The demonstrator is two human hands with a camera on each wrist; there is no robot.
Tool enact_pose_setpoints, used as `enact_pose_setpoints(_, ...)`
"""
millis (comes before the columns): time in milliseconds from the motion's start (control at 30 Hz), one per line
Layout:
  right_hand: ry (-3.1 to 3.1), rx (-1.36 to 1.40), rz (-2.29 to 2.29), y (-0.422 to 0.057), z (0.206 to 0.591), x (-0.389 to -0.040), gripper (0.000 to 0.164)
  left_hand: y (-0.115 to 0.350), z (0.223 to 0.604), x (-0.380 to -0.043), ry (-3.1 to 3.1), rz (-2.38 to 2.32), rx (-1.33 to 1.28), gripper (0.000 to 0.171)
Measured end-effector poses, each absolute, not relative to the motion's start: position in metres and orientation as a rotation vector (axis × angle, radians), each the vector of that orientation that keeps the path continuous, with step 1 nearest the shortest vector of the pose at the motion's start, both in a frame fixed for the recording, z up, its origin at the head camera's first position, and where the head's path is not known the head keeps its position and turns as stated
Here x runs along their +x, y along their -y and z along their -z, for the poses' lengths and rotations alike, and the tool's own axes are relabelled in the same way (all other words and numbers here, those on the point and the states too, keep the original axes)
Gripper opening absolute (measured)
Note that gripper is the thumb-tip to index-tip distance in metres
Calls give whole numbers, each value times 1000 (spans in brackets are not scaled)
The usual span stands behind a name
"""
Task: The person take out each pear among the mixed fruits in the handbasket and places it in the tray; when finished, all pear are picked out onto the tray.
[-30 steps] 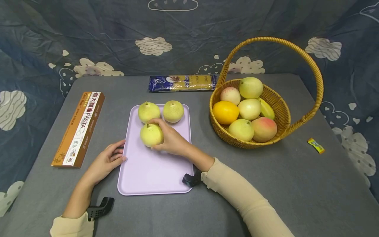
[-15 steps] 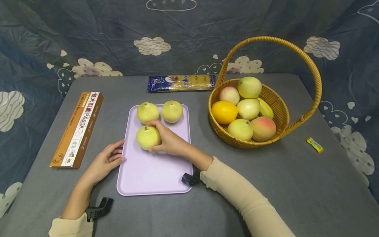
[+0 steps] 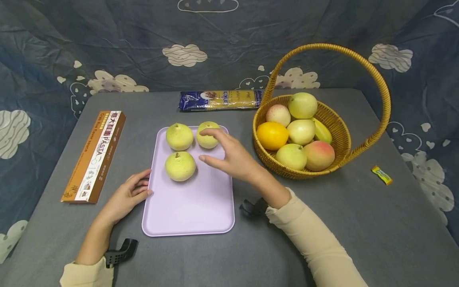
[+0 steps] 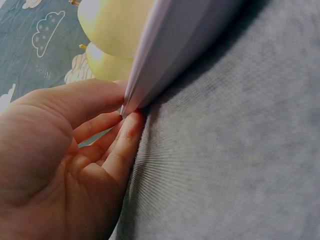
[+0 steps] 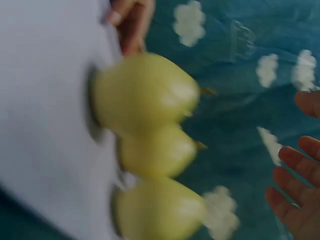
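Three round yellow-green pears sit on a lilac tray (image 3: pixel 190 211): a front pear (image 3: pixel 180 166), a back left pear (image 3: pixel 179 136) and a back right pear (image 3: pixel 205 140). My right hand (image 3: pixel 238 157) is raised over the tray's right edge, thumb and fingers spread with nothing between them. In the head view its fingers overlap the back right pear; the right wrist view shows them apart from the pears. My left hand (image 3: pixel 123 199) pinches the tray's left rim, its thumb and fingertips (image 4: pixel 131 125) right at the edge.
A wicker basket (image 3: pixel 267 165) with a tall handle holds peaches, pears and other fruit at the right. Behind the tray lies a blue and yellow pasta packet (image 3: pixel 220 100). An orange and white pasta box (image 3: pixel 95 157) lies left, a small yellow wrapped sweet (image 3: pixel 381 175) far right.
My right hand has let go of the front pear and moved right and up from it, its fingers now spread. The pear stays on the tray. My left hand keeps its place.
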State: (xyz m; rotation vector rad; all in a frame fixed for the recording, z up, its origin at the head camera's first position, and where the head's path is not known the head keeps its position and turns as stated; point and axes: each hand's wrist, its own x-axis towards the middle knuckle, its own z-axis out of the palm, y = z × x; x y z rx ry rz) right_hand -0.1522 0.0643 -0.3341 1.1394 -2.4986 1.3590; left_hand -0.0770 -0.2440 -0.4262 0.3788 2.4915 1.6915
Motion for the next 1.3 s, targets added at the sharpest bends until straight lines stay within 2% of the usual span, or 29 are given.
enact_pose_setpoints(167, 2379, 1063, -1268, -103, 310, -156, 55, 243, 426, -77, -2498, -1677, 376, 56)
enact_pose_setpoints(633, 2394, 550, -1192, -182, 274, -199, 60, 244, 425, -77, -2495, -1676, 368, 56)
enact_pose_setpoints(933, 2435, 312, -1311, -213, 284, -227, 65, 244, 426, -78, -2496, -1651, 339, 56)
enact_pose_setpoints(1300, 2553, 115, -1355, -232, 306, -231, 69, 244, 426, -78, -2485, -1673, 338, 55)
